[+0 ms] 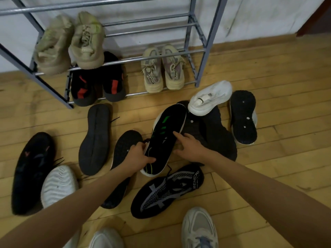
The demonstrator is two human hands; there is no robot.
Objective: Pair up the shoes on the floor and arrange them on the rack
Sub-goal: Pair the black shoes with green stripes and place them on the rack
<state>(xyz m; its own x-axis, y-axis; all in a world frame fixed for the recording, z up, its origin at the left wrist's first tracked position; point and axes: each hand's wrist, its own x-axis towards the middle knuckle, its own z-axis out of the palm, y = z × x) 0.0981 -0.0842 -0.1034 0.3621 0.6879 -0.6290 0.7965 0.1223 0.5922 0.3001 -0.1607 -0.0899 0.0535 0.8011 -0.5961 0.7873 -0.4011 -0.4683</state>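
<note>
Mid-sort, pairing step. Three pairs were on the rack (pixel 200 51): a beige pair (pixel 71 43) on the higher shelf, with a black-and-red pair (pixel 96 83) and a cream pair (pixel 162 68) on the bottom one. The rest lay loose on the floor, mostly sole-up. Both hands were on the black shoe with green sole marks (pixel 166 135), which sat tilted, sole towards me, over the middle of the heap. I couldn't tell whether it was lifted clear or resting on the dark shoes (pixel 215 133) under it. The left hand (pixel 141 156) gripped the heel end, thumb on the sole and fingers curled round the edge. The right hand (pixel 189 146) wasn't clamped: forefinger straight on the sole, other fingers loosely spread at the shoe's side. It looked like an inspect-and-identify move. Next it needs the mate, and no other green-marked sole was showing. My candidates were the white-edged black sole (pixel 125 145) under the left wrist and the one at far right (pixel 243 117). Either would have to be flipped to check the upper. The patterned black-and-grey shoe (pixel 168 188) and the white shoe (pixel 211 99) clearly didn't match. Once paired, both go side by side on a free stretch of shelf.
</note>
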